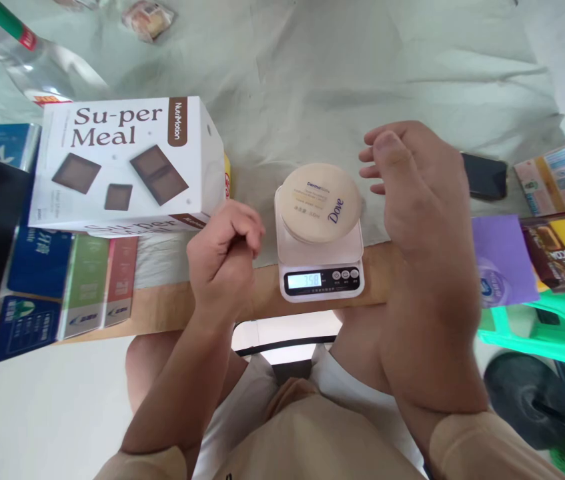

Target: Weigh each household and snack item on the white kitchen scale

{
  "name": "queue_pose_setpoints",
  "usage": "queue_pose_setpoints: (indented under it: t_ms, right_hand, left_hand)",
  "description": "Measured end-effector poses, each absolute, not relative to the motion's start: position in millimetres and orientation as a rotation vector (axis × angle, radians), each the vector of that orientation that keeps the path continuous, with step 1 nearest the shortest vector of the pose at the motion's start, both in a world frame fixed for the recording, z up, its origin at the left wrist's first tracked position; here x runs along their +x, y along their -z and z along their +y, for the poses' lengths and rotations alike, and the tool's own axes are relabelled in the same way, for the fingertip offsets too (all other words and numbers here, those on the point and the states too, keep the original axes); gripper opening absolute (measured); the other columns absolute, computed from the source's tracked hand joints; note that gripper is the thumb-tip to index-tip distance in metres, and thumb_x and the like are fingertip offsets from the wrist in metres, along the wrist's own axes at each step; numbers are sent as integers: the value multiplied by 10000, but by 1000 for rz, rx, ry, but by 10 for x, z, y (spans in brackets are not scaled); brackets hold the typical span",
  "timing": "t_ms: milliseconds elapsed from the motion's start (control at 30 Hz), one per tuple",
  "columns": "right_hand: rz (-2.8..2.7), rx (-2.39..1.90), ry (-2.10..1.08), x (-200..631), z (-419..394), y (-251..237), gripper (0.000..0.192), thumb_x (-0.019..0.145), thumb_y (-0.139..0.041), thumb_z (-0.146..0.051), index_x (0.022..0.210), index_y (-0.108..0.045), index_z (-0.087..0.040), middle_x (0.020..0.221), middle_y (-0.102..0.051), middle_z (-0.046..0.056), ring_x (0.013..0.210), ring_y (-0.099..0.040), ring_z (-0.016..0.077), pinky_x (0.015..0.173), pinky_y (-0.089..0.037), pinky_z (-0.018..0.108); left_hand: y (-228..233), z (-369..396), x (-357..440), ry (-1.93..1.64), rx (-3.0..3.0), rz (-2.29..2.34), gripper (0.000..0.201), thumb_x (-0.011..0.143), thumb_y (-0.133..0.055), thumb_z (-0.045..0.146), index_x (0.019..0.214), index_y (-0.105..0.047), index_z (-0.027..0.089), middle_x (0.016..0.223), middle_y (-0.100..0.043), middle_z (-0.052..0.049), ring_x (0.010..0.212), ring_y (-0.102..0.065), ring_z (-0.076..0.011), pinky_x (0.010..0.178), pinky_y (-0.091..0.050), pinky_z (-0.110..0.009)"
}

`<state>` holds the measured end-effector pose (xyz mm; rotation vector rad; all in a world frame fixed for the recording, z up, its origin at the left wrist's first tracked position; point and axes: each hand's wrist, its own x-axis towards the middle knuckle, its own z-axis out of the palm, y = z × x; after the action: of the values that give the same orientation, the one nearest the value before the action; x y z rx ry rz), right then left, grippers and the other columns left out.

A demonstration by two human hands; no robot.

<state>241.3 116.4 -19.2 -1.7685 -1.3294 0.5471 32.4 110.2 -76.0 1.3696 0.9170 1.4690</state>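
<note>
A round cream-coloured Dove tub [319,203] rests lid up on a small white kitchen scale [321,287], whose display is lit with digits. Left of the scale, my left hand [225,250] hovers with its fingers curled in, and nothing shows in them. My right hand [415,180] is raised to the right of the tub, apart from it, fingers stretched out and holding nothing. Close behind my left hand stands a white Su-per Meal box [122,163], partly covering a yellow item.
At left are blue, green and red cartons [85,287] and a clear bottle [57,67] with a green cap. A wrapped snack [147,20] lies at the back. On the right are a phone [485,177], a purple pack [505,260] and a green stool [542,330].
</note>
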Motion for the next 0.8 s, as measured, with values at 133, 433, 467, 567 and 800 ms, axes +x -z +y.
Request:
queue_pose_setpoints:
  t_ms: [133,433,467,567,800]
  right_hand:
    - [-1366,-1704,-611,2436,1177,204,263,1028,-559,-498,1076,-687,-273,1111,-768,50,960,-747,199,814,-612,361]
    - [-1443,-1608,-597,2424,1180,205,310,862,-701,-426,1107,-716,-236,1112,-796,25,914,-749,163,821,-636,364]
    - [-1460,-1600,-610,2421,1177,204,327,851,-706,-436,1112,-719,-239,1141,-795,28,938,-749,172,834,-638,378]
    - [-1551,-1571,-651,2421,1160,185,392,841,-734,-466,1170,-712,-254,1239,-776,49,1057,-747,210,938,-650,444]
    - [-1916,-1529,-664,2421,1105,133,582,829,-774,-381,1385,-638,-274,1444,-672,102,1400,-634,309,1236,-544,559]
  left_hand:
    - [727,1077,333,-1455,1284,914,288,982,-672,209,695,-676,216,548,-548,25,492,-467,-97,449,-293,-267]
    - [813,1108,347,-1443,1423,948,180,959,-665,99,912,-777,231,749,-648,14,672,-579,-91,630,-469,-232]
    - [809,1110,341,-1439,1439,934,226,885,-652,21,842,-755,218,744,-644,14,685,-578,-94,632,-462,-230]
    - [775,1093,337,-1420,1401,877,271,749,-565,-57,689,-662,188,659,-609,20,604,-531,-84,551,-395,-217]
    - [717,1048,367,-1383,1256,979,266,734,-521,2,689,-697,196,584,-584,21,548,-531,-89,490,-365,-204]
